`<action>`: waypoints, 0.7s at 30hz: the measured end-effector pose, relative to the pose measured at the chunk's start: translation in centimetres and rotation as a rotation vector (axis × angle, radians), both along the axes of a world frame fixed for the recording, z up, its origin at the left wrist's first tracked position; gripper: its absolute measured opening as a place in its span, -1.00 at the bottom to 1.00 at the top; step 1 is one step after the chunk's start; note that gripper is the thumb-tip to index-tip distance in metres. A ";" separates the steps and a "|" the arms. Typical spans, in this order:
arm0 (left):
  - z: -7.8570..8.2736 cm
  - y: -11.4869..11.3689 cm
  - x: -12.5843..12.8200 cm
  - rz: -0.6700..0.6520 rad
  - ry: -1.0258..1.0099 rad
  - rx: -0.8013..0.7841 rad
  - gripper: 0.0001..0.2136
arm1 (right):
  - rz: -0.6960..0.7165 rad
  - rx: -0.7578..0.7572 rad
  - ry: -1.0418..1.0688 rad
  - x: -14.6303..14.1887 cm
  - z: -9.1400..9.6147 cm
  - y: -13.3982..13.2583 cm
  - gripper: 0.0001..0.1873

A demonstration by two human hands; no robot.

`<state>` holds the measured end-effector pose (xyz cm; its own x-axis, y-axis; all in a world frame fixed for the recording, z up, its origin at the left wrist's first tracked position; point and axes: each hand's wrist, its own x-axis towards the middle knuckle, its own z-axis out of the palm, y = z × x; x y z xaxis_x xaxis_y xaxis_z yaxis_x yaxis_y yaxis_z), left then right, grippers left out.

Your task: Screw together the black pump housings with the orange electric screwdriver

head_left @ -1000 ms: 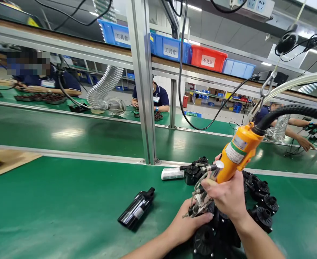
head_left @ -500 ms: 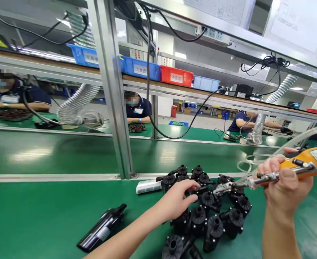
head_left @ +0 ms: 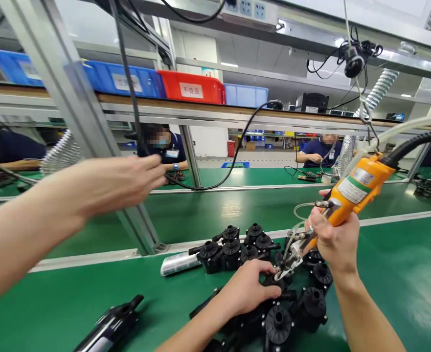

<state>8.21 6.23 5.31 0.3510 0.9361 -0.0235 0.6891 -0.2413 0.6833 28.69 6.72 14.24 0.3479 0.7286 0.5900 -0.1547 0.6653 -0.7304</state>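
My right hand (head_left: 338, 239) is wrapped round an orange electric screwdriver (head_left: 360, 186), which hangs from a hook with a hose and cable at its top. The screwdriver's metal nose slants down to a black pump (head_left: 273, 281) with a round ribbed top. My left hand (head_left: 250, 288) grips that pump between thumb and fingers, close beside the nose tip; much of the pump is hidden. Several more black pumps (head_left: 278, 325) of the same kind stand crowded around both hands on the green mat.
Another person's arm (head_left: 101, 186) reaches in from the left above the bench. A dark, shiny handheld device (head_left: 110, 322) lies at the lower left. A clear-and-white roll (head_left: 178, 264) lies beside the pumps. A metal post (head_left: 138, 230) and a hanging black cable (head_left: 233, 166) stand behind.
The screwdriver has swung left and more upright, its nose now at the pump by my left hand. My left hand has closed on a pump. Another person's arm has appeared; the view has shifted right.
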 end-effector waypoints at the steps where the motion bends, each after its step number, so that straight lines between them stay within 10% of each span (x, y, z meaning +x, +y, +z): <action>1: -0.1 0.0 0.0 0.008 -0.015 -0.008 -0.75 | -0.013 -0.010 -0.021 -0.2 0.2 -0.3 -0.43; 21: 1.0 -0.1 0.7 0.032 0.066 -0.035 -0.86 | -0.016 0.100 -0.116 -2.2 1.1 -1.7 -0.57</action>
<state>8.90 6.13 6.31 0.3174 0.9451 -0.0783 0.7399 -0.1951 0.6438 26.53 5.02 15.34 0.2842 0.6588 0.6966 -0.0617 0.7376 -0.6724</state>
